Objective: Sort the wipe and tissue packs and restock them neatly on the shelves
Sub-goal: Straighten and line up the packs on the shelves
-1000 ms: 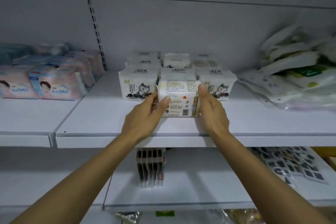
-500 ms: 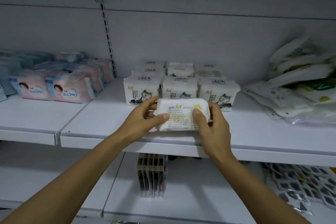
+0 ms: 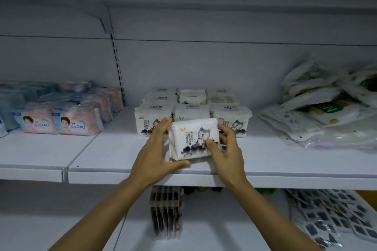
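The left hand (image 3: 154, 150) and right hand (image 3: 229, 149) are gripping a koi tissue pack (image 3: 192, 138) by its ends, over the shelf (image 3: 102, 159) front. Behind, the koi rows (image 3: 191, 111) are standing tidy; the loose pile (image 3: 318, 112) at right is probably awaiting sorting.

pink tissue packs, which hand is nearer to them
Left. The left hand grips the white pack at the end facing the pink packs; the right hand grips its far end.

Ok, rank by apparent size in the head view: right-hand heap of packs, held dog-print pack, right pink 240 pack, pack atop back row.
1. heap of packs
2. held dog-print pack and right pink 240 pack: close; held one is nearer, so unranked
3. pack atop back row
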A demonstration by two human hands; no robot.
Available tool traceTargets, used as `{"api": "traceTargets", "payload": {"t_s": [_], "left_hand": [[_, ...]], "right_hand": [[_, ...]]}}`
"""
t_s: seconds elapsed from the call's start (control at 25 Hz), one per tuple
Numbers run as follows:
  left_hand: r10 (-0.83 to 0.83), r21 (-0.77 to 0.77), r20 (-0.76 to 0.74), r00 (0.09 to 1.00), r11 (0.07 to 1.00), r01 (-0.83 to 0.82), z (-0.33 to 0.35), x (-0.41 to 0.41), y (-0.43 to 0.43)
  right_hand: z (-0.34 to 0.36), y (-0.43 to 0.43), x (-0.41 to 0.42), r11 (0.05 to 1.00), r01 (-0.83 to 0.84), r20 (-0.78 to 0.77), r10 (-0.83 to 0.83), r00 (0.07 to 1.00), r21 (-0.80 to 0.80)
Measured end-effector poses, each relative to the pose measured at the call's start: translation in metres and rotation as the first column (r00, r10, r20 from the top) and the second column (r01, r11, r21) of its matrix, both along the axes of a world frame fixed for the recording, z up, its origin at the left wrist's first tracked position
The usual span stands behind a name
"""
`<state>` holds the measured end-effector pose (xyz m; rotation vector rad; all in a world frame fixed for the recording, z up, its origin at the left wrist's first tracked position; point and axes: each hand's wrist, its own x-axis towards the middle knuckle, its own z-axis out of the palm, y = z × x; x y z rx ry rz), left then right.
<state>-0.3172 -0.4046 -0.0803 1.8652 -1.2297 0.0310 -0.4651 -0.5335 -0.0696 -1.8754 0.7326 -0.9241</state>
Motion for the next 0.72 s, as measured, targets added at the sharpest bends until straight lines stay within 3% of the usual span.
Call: {"api": "traceTargets", "payload": {"t_s": [0.12, 0.24, 0.4, 0.72], "left_hand": [[0.068, 0.149, 0.056, 0.996, 0.986, -0.076, 0.0, 0.001, -0.003], [0.115, 0.088, 0.198, 0.973, 0.987, -0.134, -0.003, 0.002, -0.005], [0.087, 0.073, 0.113, 0.99, 0.993, -0.095, -0.006, 0.007, -0.005], [0.139, 0.08, 0.173, 0.975, 0.985, -0.154, -0.011, 0.009, -0.009]], "right_hand": [[-0.003, -0.002, -0.001, 0.999, -0.036, 0.012, 0.036, 0.999, -0.008], [-0.007, -0.001, 0.001, 0.996, -0.007, -0.037, 0.004, 0.999, -0.09], [-0.006, 0.001, 0.005, 0.992, 0.084, -0.018, -0.086, 0.996, -0.099], [-0.005, -0.001, 0.01, 0.99, 0.066, -0.085, -0.077, 0.993, -0.128]]}}
